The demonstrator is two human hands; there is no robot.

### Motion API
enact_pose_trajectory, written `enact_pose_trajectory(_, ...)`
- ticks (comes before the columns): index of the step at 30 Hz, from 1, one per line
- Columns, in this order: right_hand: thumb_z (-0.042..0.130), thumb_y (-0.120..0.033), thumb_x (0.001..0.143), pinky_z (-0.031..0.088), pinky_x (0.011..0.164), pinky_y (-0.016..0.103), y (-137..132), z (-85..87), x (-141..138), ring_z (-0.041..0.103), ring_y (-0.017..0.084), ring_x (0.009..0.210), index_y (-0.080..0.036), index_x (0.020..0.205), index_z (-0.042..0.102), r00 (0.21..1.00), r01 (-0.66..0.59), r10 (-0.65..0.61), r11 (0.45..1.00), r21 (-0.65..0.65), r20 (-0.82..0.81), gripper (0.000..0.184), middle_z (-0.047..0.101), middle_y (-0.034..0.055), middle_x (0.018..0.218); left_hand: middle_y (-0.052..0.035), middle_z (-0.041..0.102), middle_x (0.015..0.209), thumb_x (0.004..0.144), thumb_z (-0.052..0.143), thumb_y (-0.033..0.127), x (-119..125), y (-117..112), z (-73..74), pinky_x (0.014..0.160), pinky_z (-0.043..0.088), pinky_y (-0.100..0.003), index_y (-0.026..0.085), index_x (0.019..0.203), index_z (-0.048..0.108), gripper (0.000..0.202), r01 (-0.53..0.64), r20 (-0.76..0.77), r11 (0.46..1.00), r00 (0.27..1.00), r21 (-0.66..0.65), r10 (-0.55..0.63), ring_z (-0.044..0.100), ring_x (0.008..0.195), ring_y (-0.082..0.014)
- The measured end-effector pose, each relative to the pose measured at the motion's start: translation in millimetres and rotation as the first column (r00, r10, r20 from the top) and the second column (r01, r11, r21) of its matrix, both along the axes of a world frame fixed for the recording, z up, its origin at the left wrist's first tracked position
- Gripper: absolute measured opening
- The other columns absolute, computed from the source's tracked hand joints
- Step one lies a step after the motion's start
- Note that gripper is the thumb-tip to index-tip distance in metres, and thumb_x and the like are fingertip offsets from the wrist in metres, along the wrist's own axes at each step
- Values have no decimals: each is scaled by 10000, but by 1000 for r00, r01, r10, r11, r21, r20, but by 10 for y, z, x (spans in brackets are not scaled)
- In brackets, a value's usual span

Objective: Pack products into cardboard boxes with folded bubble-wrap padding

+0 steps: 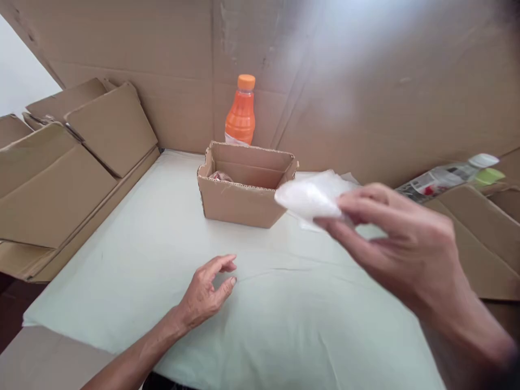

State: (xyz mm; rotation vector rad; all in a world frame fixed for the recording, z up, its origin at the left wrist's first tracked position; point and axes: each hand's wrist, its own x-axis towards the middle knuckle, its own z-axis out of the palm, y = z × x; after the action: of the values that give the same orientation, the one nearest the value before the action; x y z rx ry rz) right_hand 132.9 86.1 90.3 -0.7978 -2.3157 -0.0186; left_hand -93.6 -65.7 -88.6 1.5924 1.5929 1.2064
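My right hand is raised above the table at the right, its fingers pinched on a white crumpled plastic bag. The bag hangs just right of a small open cardboard box that stands at the middle of the table. Something small and reddish lies inside the box at its left. My left hand rests on the pale cloth in front of the box, fingers loosely curled and apart, holding nothing.
An orange bottle stands behind the box against a cardboard wall. Flattened cardboard boxes are stacked at the left. A clear bottle with a printed label lies on cardboard at the right.
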Motion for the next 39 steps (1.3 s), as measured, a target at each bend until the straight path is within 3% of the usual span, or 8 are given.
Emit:
enact_pose_trajectory(5, 556, -345, 956, 368, 603, 280, 927, 167, -611, 596, 151, 697, -210, 845, 725, 926, 24, -65, 993, 114, 371, 243, 687, 29, 836, -69, 766, 901, 890, 561, 136, 122, 84, -299, 728, 606, -317, 201, 1107, 682, 256, 27, -97, 982, 995, 186, -9, 725, 815, -193)
enact_pose_trajectory(11, 742, -184, 765, 418, 645, 339, 1426, -279, -1264, 682, 250, 761, -191, 629, 681, 636, 65, -12, 997, -39, 772, 149, 707, 100, 718, -61, 744, 875, 880, 553, 100, 155, 129, -416, 633, 580, -309, 231, 1185, 622, 339, 65, -73, 955, 996, 289, -46, 693, 737, -193)
enact_pose_trajectory(15, 785, -233, 754, 476, 658, 351, 1530, -569, -1453, 710, 261, 773, -196, 672, 717, 585, 34, 101, 988, -148, 805, 113, 724, 109, 723, -71, 743, 870, 864, 554, 79, 146, 154, -442, 605, 576, -316, 239, 1228, 606, 401, 76, -90, 948, 995, 309, -51, 690, 720, -204)
enact_pose_trajectory(20, 735, -334, 833, 422, 520, 293, 1628, -345, -1218, 559, 143, 478, -210, 621, 681, 658, -4, 223, 956, -293, 719, 251, 599, 23, 515, -74, 749, 894, 884, 563, 98, 151, 161, -395, 642, 605, -312, 241, 1224, 626, 375, 65, -75, 956, 996, 288, -46, 706, 753, -200)
enact_pose_trajectory(25, 593, -392, 940, 476, 608, 310, 1229, 92, -250, 625, 146, 596, -253, 961, 764, 952, 159, -115, 978, -137, 283, 221, 750, 13, 781, -94, 756, 1017, 913, 583, 167, -14, 83, -221, 748, 635, -299, 246, 1157, 695, 280, -71, -48, 975, 995, 212, 83, 743, 894, -212)
enact_pose_trajectory(30, 618, -446, 901, 526, 591, 331, 672, -474, 411, 681, 190, 669, -219, 1044, 730, 964, 260, -264, 892, -371, 41, 291, 785, 83, 919, -103, 715, 1190, 946, 606, 366, -452, 174, 97, 818, 619, -343, 261, 1251, 672, 329, -338, 78, 938, 936, -84, 344, 722, 964, -216)
enact_pose_trajectory(34, 629, -380, 863, 554, 661, 331, 611, -1080, 48, 707, 231, 912, -204, 1237, 643, 986, 96, -157, 812, -575, -58, 414, 748, 118, 1143, -109, 556, 1490, 880, 697, 377, -708, 727, 267, 948, 558, -362, 288, 1451, 511, 607, -458, 196, 876, 855, -148, 480, 592, 1293, -261)
enact_pose_trajectory(39, 592, -374, 830, 515, 632, 332, 643, -1189, -291, 589, 157, 622, -166, 1053, 647, 953, 155, -288, 738, -657, -98, 310, 736, 67, 958, -98, 706, 1147, 799, 693, 354, -577, 1308, 310, 941, 532, -343, 156, 1196, 637, 447, -402, 390, 913, 832, -64, 394, 658, 1060, -210)
